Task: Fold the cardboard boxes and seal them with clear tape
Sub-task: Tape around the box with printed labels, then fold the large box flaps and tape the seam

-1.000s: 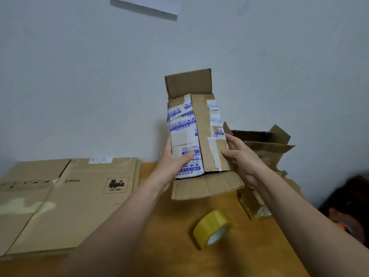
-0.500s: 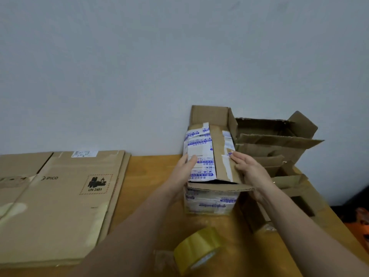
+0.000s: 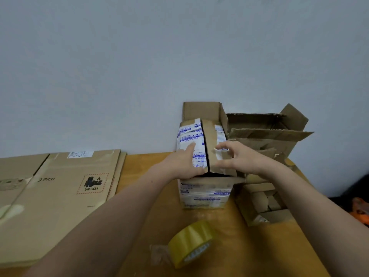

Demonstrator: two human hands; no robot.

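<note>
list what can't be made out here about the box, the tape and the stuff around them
Head view only.
- Inside of the box: hidden by its flaps and the left hand and right hand on top; only a dark slit shows.
- Print on the labels: too small, blurred.
- Tape roll: free end lost in blur.
- Flattened cardboard: cut off by the left edge.
- Orange thing: cut off by the right edge.

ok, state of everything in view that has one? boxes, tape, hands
Small box: standing on the table, two top flaps folded in, seam untaped, far flap upright.
Left hand: flat, pressing the left flap.
Right hand: fingers spread over the right flap.
Tape roll: lying on the table, unheld.
Flat boxes: unfolded, stacked at left.
Torn box: open, flaps up, beside the small box.
</note>
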